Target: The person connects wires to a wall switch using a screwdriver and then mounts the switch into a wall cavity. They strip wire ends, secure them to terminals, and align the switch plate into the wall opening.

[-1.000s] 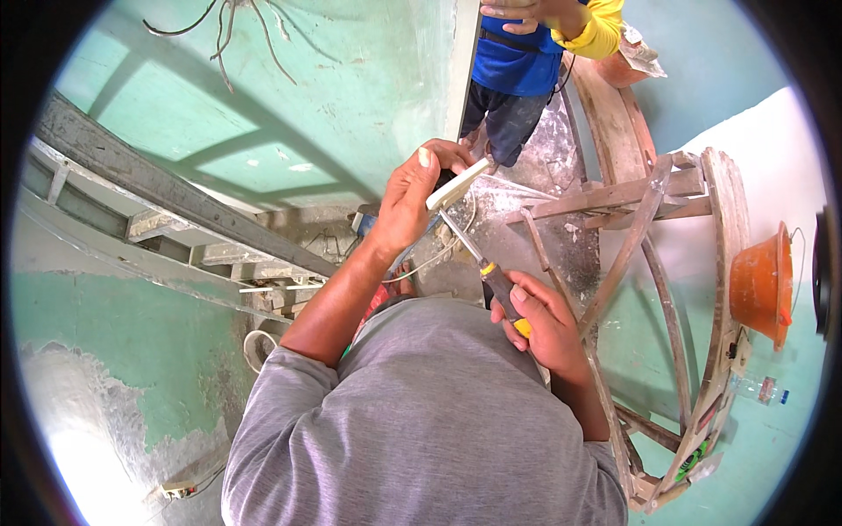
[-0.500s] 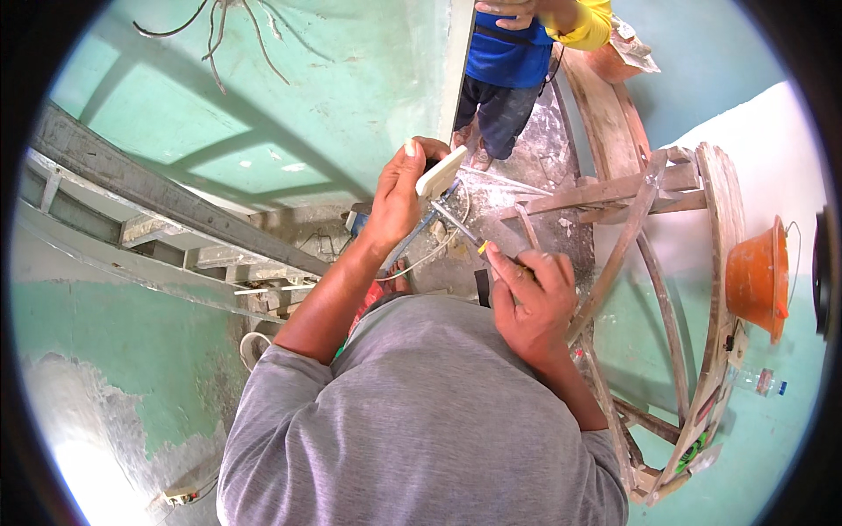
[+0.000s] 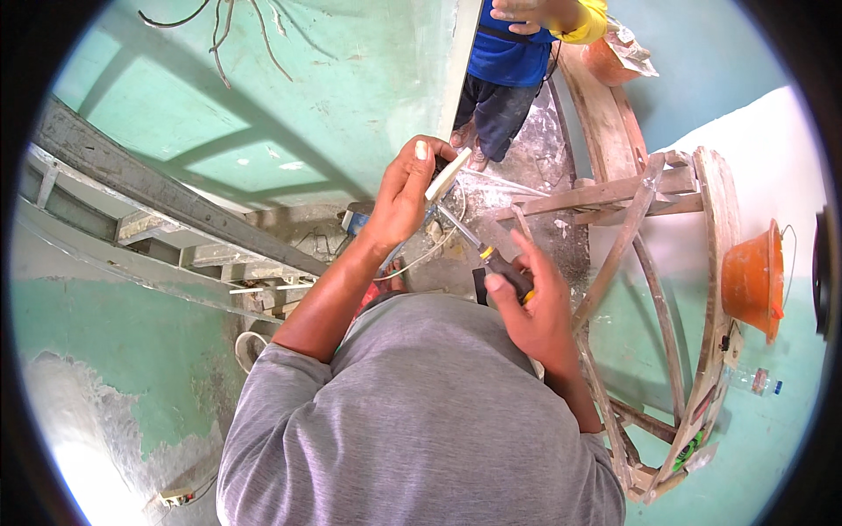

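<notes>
My left hand (image 3: 402, 200) is closed around a cream-white wall switch or socket plate (image 3: 447, 175), held up in front of me and seen nearly edge-on. A dark part shows behind the plate, mostly covered by my fingers. In my right hand (image 3: 544, 316) is a screwdriver (image 3: 503, 270) with a black and yellow handle. The thumb lies against the handle while the fingers are loosened and partly straightened. Its metal shaft points up and left to the plate's lower end; whether the tip touches a screw there is too small to tell.
Another person (image 3: 502, 79) in blue and yellow stands ahead. A metal ladder (image 3: 175, 206) runs along the left. At right stands a wooden trestle (image 3: 627, 237), with an orange bucket (image 3: 752, 280) and a clear bottle (image 3: 756, 380) beyond. Wires (image 3: 219, 39) hang from the green wall.
My right fingers have opened out from the screwdriver, baring more of its handle. The plate in my left hand has turned more edge-on.
</notes>
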### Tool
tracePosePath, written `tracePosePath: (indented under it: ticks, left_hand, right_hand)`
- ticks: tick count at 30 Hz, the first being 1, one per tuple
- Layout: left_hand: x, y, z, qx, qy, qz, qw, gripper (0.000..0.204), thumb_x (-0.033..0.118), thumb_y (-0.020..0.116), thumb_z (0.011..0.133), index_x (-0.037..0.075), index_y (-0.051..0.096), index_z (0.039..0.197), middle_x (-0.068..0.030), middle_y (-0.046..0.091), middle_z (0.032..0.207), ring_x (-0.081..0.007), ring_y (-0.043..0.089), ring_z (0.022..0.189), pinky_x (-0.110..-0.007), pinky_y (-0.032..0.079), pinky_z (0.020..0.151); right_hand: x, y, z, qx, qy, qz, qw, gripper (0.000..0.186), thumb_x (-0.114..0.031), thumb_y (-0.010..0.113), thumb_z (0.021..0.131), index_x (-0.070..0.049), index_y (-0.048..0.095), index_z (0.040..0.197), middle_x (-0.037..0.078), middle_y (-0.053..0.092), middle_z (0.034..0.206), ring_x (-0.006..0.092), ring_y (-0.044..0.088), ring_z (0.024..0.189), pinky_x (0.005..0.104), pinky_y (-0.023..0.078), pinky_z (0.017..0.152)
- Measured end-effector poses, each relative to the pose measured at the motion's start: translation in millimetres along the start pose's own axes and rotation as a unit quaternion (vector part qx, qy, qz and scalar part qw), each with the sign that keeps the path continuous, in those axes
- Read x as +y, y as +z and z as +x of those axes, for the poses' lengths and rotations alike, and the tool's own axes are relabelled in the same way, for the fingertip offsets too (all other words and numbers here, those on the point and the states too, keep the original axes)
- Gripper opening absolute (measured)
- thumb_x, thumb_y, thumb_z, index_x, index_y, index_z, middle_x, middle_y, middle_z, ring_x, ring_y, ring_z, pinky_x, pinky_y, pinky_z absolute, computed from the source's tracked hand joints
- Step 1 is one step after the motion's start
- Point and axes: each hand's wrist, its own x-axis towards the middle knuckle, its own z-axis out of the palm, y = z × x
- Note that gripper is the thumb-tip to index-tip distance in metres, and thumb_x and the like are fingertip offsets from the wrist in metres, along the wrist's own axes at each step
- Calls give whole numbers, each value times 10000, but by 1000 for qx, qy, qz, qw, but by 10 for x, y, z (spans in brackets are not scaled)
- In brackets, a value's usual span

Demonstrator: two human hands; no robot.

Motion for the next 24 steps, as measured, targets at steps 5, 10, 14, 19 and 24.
tracePosePath:
  ticks: [5, 10, 14, 19, 24]
  left_hand:
    - [48, 47, -6, 13, 26, 1, 1000, 493, 434, 348, 1146, 26, 617, 1088, -6, 571, 932, -94, 477, 867, -275, 413, 807]
    - [18, 13, -52, 9, -16, 0, 1000, 491, 427, 350, 1146, 20, 616, 1083, -14, 573, 947, -99, 484, 891, -276, 414, 839]
    - [29, 23, -71, -4, -9, 6, 1000, 496, 422, 345, 1146, 10, 616, 1097, -33, 585, 985, -130, 517, 946, -295, 427, 902]
    - [-24, 23, -122, 1, -11, 17, 1000, 514, 434, 341, 1146, 5, 620, 1100, -51, 614, 1039, -136, 529, 969, -306, 433, 921]
    - [-5, 59, -134, 12, -13, 31, 999, 519, 431, 302, 1153, 22, 620, 1162, -40, 603, 1032, -111, 535, 925, -276, 451, 850]
  right_hand:
    - [184, 14, -43, 16, -82, -22, 996, 317, -105, 673, 946, -11, 700, 1247, 162, 642, 874, 272, 645, 744, 381, 500, 682]
    - [-17, 14, 12, 3, -35, -7, 999, 335, -110, 669, 939, -19, 697, 1260, 154, 639, 828, 285, 641, 703, 383, 492, 653]
    - [112, -36, -49, -108, 81, 36, 990, 423, -165, 757, 881, -36, 700, 1281, 128, 580, 892, 275, 600, 765, 381, 498, 714]
    - [106, 17, -36, 11, -46, -5, 999, 410, -165, 763, 877, -65, 720, 1272, 134, 594, 901, 268, 612, 784, 374, 498, 714]
    - [229, -64, -37, -113, 87, 50, 989, 457, -173, 763, 883, -47, 679, 1314, 140, 602, 899, 267, 617, 784, 371, 499, 715]
